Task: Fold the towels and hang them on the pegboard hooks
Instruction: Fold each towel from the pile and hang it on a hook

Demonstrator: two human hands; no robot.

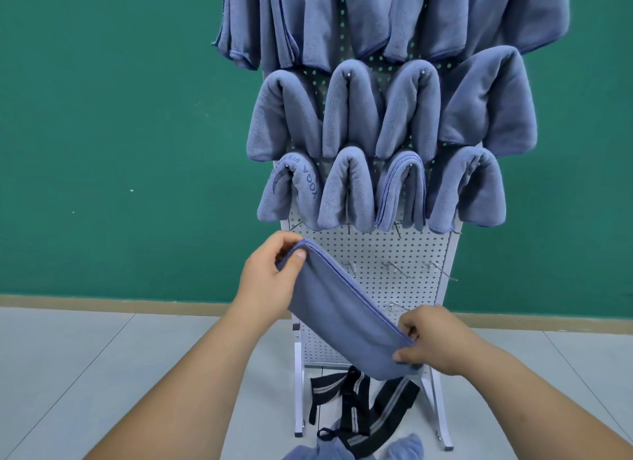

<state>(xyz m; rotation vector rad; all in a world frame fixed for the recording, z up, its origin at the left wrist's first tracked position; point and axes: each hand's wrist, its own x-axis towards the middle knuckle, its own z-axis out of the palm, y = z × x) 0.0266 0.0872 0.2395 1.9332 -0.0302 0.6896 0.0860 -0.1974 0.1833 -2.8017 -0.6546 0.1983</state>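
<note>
Left hand (265,278) and right hand (433,339) pinch opposite ends of a folded blue towel (342,316) before the pegboard (376,250) | upper rows hung full | lower hooks (442,269) bare | more towels (404,447) wait on the floor

Here's the folded towel (342,316): blue-grey, a long narrow band with a stitched hem along its upper edge. It slants from upper left down to lower right in front of the pegboard (370,247), with the left hand (267,278) pinching the high end and the right hand (431,339) the low end. The white perforated board stands upright and it's well loaded. The top row towels (445,18) drape loosely, and below them the middle row towels (349,110) and lower row towels (346,189), four each, arch over their pegs. One at lower left reads "YOGA". Beneath them, bare hooks (442,271) jut out.
</note>
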